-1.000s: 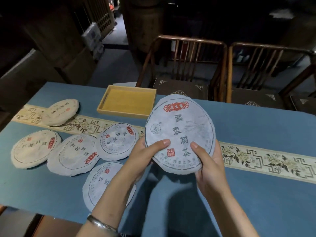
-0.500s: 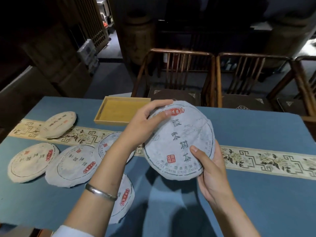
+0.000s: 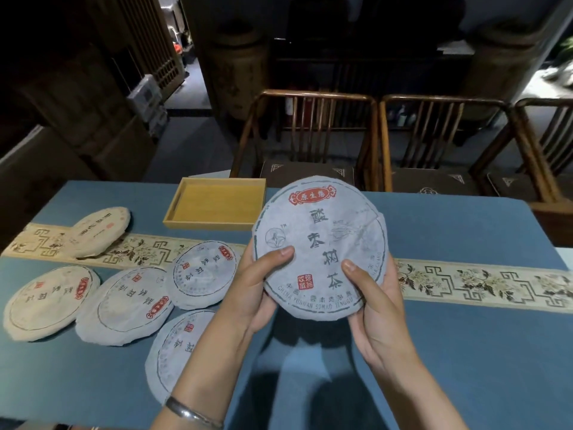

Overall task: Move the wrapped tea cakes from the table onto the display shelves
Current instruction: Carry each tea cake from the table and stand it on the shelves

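A: Since the earlier frame, my left hand [image 3: 257, 287] dropped from the top rim to the lower edge.

B: Status?

A: Both hands' fingers pinch the tea cake [image 3: 321, 246] above the desk [image 3: 465, 352]; right hand [image 3: 376, 308] mirrors. Support underneath; avoid tearing wrapper.

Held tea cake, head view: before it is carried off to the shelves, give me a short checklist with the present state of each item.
1. Two-handed hold: ok. The left hand and right hand each clasp the lower edge of the held tea cake, thumbs on its face.
2. Clear of the table: ok, it is lifted, face toward the camera.
3. Wrapper intact: ok on the face, creased only; the back is hidden.
4. Display shelves in sight: not ok, none visible.
5. Cakes left to move: five, among them the cake under the left forearm and the beige cake on the runner.
6. Way around the chairs: cannot tell.
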Tool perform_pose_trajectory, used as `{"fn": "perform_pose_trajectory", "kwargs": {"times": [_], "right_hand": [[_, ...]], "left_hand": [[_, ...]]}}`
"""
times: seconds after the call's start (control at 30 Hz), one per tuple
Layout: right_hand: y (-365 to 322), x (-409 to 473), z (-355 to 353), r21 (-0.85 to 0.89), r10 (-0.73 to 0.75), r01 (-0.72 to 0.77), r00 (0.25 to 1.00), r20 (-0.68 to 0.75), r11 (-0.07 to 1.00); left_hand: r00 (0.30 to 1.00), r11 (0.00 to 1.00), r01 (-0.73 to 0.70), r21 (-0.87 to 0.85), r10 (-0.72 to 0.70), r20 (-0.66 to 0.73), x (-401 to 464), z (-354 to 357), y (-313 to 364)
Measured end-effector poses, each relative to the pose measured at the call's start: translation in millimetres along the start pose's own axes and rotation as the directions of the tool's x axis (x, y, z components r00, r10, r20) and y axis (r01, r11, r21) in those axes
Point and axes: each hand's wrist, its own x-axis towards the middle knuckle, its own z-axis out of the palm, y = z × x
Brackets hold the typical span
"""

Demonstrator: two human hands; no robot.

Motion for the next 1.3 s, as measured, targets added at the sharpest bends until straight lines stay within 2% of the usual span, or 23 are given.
{"fn": "perform_pose_trajectory", "kwargs": {"times": [0.1,0.2,0.3,0.4,0.47,0.5,0.6,0.67,0.73,0.83,0.93,1.1,1.23,1.3], "right_hand": [[5.2,-1.3,9.6,0.001,-0.007,0.007,1.000,-0.021,1.000],[11.2,-2.1,14.2,-0.082,-0.013,0.012,1.000,-0.012,0.997],[6.3,4.5,16.4,-0.353,0.061,-0.056,0.998,0.002,0.934],[-5.2,18.1,17.6,-0.630,0.222,-0.153,0.974,0.032,0.762],[-13.7,23.8,24.8,-0.689,0.194,-0.079,0.977,0.091,0.720],[-16.7,23.8,32.6,-0.691,0.163,0.004,0.971,0.176,0.723],[-14.3,16.5,56.6,-0.545,0.157,0.155,0.862,0.482,0.824],[-10.3,5.9,67.3,-0.471,0.126,0.216,0.795,0.594,0.855],[-6.9,-5.6,73.3,-0.410,0.101,0.229,0.760,0.642,0.883],[-4.2,-28.5,81.8,-0.363,0.167,0.140,0.699,0.695,0.921],[0.1,-62.8,95.9,-0.331,0.230,0.065,0.594,0.771,0.941],[17.6,-145.0,129.6,-0.305,0.326,-0.117,0.414,0.850,0.945],[26.6,-213.1,162.1,-0.298,0.338,-0.174,0.295,0.893,0.939],[31.6,-248.0,178.5,-0.290,0.333,-0.192,0.259,0.907,0.938]], "left_hand": [[0.982,0.983,-0.175,0.059,0.178,-0.061,-4.9,2.3,-11.3],[0.955,0.958,-0.264,0.111,0.276,-0.111,-8.5,0.9,-10.2],[0.916,0.933,-0.336,0.131,0.356,-0.186,-14.1,-3.3,0.6],[0.849,0.899,-0.419,0.129,0.438,-0.295,-27.3,-8.0,15.5],[0.801,0.870,-0.480,0.113,0.487,-0.349,-42.2,-9.5,27.3],[0.772,0.851,-0.512,0.116,0.516,-0.371,-50.7,-9.2,32.4],[0.715,0.817,-0.559,0.142,0.561,-0.416,-75.5,-0.3,36.7],[0.685,0.802,-0.576,0.160,0.580,-0.441,-94.8,11.3,30.5],[0.631,0.763,-0.612,0.209,0.630,-0.453,-117.1,22.6,24.9],[0.540,0.691,-0.652,0.312,0.712,-0.448,-156.0,38.7,25.2],[0.455,0.625,-0.652,0.430,0.776,-0.437,-206.6,50.4,27.5],[0.237,0.509,-0.593,0.623,0.851,-0.469,-314.0,65.4,31.3],[0.123,0.466,-0.452,0.760,0.877,-0.465,-402.1,75.4,43.9],[-0.008,0.432,-0.381,0.817,0.882,-0.471,-448.6,83.1,43.9]]}}
